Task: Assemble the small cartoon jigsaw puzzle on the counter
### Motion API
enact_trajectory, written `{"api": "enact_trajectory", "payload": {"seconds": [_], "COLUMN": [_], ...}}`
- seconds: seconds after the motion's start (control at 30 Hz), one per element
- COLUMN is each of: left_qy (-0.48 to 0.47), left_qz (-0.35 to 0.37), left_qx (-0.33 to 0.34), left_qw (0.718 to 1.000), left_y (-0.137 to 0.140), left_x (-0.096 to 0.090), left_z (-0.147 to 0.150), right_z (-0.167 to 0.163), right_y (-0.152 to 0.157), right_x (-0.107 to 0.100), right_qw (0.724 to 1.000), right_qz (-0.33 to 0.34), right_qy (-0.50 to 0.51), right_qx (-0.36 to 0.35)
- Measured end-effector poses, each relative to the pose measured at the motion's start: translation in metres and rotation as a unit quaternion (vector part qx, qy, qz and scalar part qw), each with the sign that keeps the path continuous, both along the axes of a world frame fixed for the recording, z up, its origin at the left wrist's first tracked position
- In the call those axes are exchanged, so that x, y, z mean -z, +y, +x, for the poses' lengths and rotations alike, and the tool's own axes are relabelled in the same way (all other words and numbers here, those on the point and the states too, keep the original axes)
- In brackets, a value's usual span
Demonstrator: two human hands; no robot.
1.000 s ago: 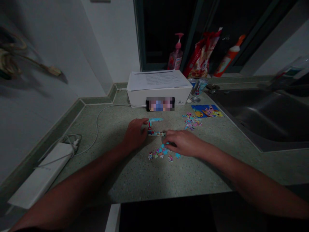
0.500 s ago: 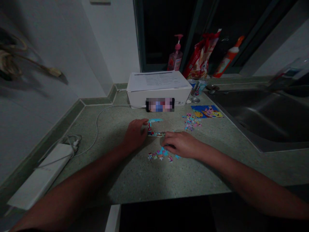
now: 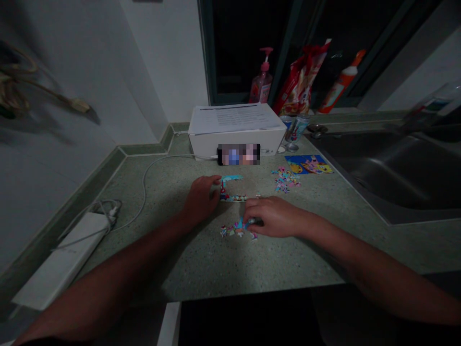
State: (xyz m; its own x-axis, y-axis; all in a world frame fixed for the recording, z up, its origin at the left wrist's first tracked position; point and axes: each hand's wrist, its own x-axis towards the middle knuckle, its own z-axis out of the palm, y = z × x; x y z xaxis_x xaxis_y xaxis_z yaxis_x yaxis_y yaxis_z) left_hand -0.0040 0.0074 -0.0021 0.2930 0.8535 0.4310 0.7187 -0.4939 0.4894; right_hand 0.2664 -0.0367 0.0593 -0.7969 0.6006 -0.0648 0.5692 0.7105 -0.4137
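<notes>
A: What's new with the puzzle (image 3: 236, 197)?

B: The right hand (image 3: 270, 215) has slid slightly nearer the person, so it now covers a blue piece that showed a second ago. To me, the work sits at the loose pieces (image 3: 236, 228) rather than the lower edge.

A: And where's the puzzle itself?

B: Flat on the counter (image 3: 187, 259), between the hands: top, left and lower edges laid, middle unfilled.

A: Is either hand holding anything?

B: The right one's fingers are bent low and narrow; I can't tell if they grip a piece. The left hand (image 3: 201, 197) stays at the left edge, a gap between thumb and forefinger.

A: Farther out?

B: A second pile (image 3: 287, 181) to the right, near a picture card (image 3: 309, 164). Behind, a phone (image 3: 238, 154) leans on a white box (image 3: 203, 145).

A: The room?

B: Dim. Sink (image 3: 392, 168) at right, power strip (image 3: 65, 264) at left, soap bottle (image 3: 261, 87) by a dark window (image 3: 245, 43).
</notes>
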Motion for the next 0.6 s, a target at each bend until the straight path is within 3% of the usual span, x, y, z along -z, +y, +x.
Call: {"api": "enact_trajectory", "payload": {"seconds": [0.6], "left_qy": [-0.006], "left_qz": [0.003], "left_qx": [0.008], "left_qw": [1.000], "left_y": [-0.0010], "left_x": [-0.0009], "left_z": [-0.0006], "right_z": [0.0015], "right_y": [-0.0020], "right_x": [0.0029], "right_qw": [0.999], "right_qz": [-0.011], "right_qy": [0.014], "right_qx": [-0.030]}}
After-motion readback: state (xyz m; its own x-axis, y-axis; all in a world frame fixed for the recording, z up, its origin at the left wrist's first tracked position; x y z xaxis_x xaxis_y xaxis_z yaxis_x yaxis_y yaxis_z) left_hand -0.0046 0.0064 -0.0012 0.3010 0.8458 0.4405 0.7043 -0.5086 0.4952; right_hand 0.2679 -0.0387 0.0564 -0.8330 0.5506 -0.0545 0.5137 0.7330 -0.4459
